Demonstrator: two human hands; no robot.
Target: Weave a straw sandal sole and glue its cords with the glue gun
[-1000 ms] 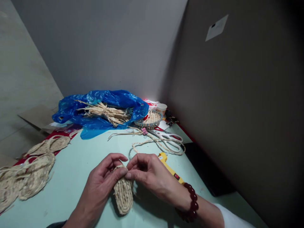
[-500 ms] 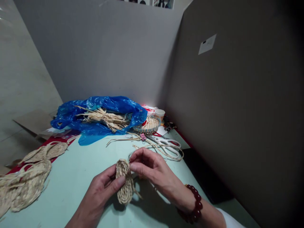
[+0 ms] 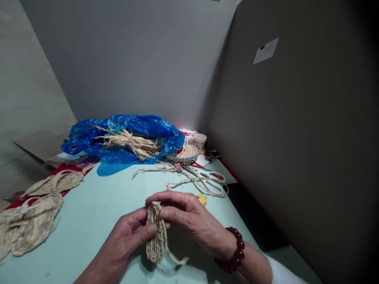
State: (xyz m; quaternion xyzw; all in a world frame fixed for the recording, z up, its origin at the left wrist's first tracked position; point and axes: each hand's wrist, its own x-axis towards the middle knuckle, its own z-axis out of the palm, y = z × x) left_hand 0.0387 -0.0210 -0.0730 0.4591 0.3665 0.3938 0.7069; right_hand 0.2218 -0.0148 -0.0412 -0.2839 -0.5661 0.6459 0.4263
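A flat oval coil of braided straw cord (image 3: 154, 246) stands on its narrow end, held up just over the pale green table top. My left hand (image 3: 133, 232) grips its left side, with the thumb across the front. Over the coil's top and right side lies my right hand (image 3: 186, 215), its thumb and fingers closed on the upper edge. A loose tail of the cord hangs from the coil's right side and curls off to the right. The undersides of the fingers behind the coil are hidden.
Braided straw pieces (image 3: 38, 225) lie at the left. Behind are a blue plastic bag (image 3: 118, 157) with a straw bundle (image 3: 130, 142), a woven basket (image 3: 185, 154), a paper cup (image 3: 200, 139) and white-handled scissors (image 3: 214, 181). A yellow object (image 3: 202, 199) shows behind my right hand.
My right hand has moved left over the coil's top and closed on it. The cord's loose tail now hangs further out at the lower right. A yellow object has come into sight.
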